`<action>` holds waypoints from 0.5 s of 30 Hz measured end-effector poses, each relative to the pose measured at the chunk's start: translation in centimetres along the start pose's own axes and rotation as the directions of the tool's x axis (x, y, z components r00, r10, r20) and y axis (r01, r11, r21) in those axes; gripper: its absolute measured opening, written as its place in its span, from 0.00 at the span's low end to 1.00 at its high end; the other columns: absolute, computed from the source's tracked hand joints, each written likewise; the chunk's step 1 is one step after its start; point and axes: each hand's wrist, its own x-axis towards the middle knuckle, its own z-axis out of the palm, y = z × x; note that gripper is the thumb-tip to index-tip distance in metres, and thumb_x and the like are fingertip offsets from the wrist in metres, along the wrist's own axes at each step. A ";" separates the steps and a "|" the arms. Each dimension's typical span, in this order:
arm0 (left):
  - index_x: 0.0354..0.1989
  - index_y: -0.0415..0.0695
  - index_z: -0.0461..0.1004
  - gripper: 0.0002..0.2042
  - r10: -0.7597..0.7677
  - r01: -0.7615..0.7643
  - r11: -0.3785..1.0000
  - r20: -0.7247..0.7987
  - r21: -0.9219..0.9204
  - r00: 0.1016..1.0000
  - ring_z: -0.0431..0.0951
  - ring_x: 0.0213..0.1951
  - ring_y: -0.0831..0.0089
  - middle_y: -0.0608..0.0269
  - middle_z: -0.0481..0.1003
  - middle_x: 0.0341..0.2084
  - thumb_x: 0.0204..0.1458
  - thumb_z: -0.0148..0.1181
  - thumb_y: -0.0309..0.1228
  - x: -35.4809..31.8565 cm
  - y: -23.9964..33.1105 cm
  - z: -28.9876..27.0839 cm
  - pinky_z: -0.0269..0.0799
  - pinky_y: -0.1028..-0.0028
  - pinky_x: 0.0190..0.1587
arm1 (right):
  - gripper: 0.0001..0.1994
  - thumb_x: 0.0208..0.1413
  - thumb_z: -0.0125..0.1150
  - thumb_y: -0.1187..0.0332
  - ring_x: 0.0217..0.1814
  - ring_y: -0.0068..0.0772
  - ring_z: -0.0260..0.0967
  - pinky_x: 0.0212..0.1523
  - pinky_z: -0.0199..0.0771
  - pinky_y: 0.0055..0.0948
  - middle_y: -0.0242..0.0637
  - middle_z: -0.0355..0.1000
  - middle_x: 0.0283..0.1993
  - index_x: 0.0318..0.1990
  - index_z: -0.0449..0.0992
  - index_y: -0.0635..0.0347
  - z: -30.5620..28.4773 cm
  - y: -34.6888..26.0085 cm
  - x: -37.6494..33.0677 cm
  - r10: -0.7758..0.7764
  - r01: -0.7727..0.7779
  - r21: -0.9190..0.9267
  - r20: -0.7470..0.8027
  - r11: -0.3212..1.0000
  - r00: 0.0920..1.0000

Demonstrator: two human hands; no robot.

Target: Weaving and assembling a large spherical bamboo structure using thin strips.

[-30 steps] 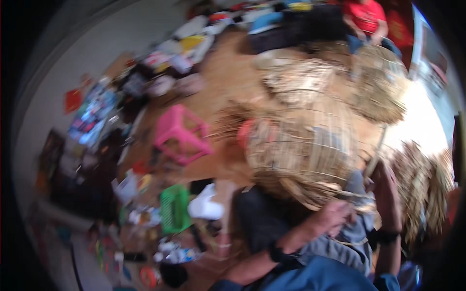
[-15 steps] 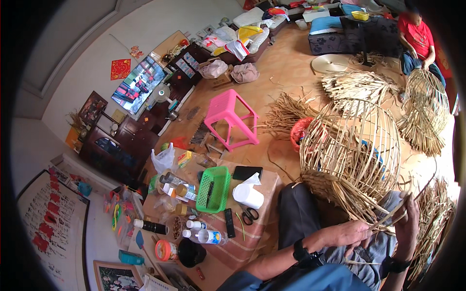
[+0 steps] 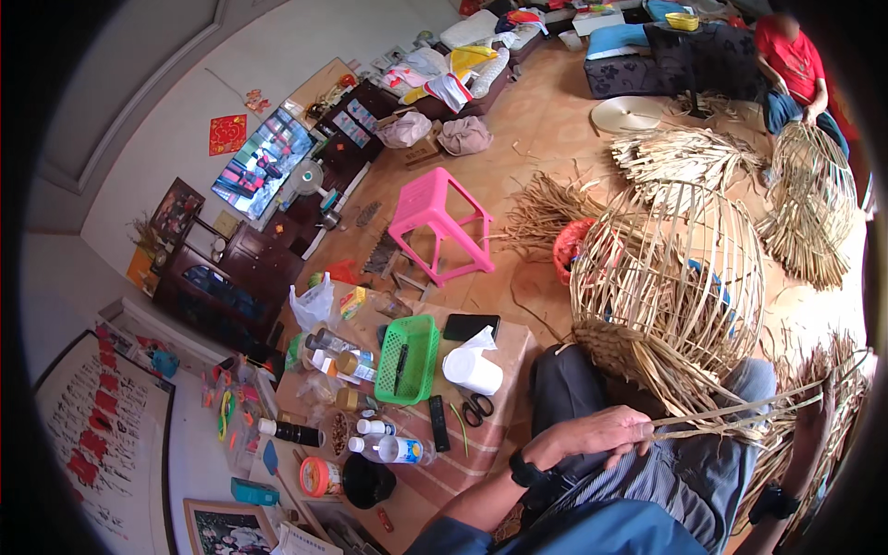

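My left hand [image 3: 597, 435] is pinching bamboo strips [image 3: 731, 412] shut, just below the basket frame [image 3: 666, 277]. My right hand [image 3: 819, 412] is gripping their far ends beside the frame; its opening I cannot tell.

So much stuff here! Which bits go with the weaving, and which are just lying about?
In use:
left hand
right hand
thin pale bamboo strips
round half-woven bamboo basket frame

Lying about:
pink plastic stool
green plastic basket
black-handled scissors
white paper roll

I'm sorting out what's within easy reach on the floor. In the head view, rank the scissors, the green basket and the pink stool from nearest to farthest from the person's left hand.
From the left hand:
1. Scissors, just to its left on the low table.
2. Green basket, farther left on the same table.
3. Pink stool, well beyond, up on the floor.
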 end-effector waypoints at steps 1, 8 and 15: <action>0.39 0.38 0.75 0.27 0.004 -0.004 1.000 -0.017 0.020 1.000 0.75 0.18 0.82 0.71 0.72 0.22 0.77 0.47 0.52 -0.5 0.2 -0.3 0.71 0.79 0.27 | 0.29 0.77 0.56 0.67 0.68 0.33 0.74 0.66 0.75 0.28 0.43 0.72 0.72 0.80 0.61 0.67 0.1 -0.2 -0.2 0.021 -0.022 0.045 0.039 0.999 0.999; 0.48 0.39 0.78 0.20 -0.138 0.121 0.989 -0.217 -0.086 0.966 0.64 0.20 0.88 0.76 0.68 0.23 0.77 0.53 0.46 -2.1 1.1 -1.7 0.59 0.82 0.23 | 0.07 0.75 0.59 0.68 0.38 0.27 0.57 0.40 0.58 0.31 0.30 0.62 0.40 0.54 0.73 0.57 1.1 -5.0 -0.8 0.481 -0.467 0.640 0.170 0.610 0.860; 0.43 0.38 0.83 0.16 -0.068 0.275 0.899 -0.511 0.341 0.857 0.73 0.22 0.83 0.66 0.75 0.19 0.73 0.61 0.41 -1.8 2.6 -1.6 0.69 0.72 0.27 | 0.09 0.79 0.55 0.63 0.26 0.14 0.53 0.26 0.52 0.20 0.20 0.57 0.28 0.50 0.78 0.57 1.1 -7.6 -2.2 0.571 -0.569 0.814 0.414 0.117 0.709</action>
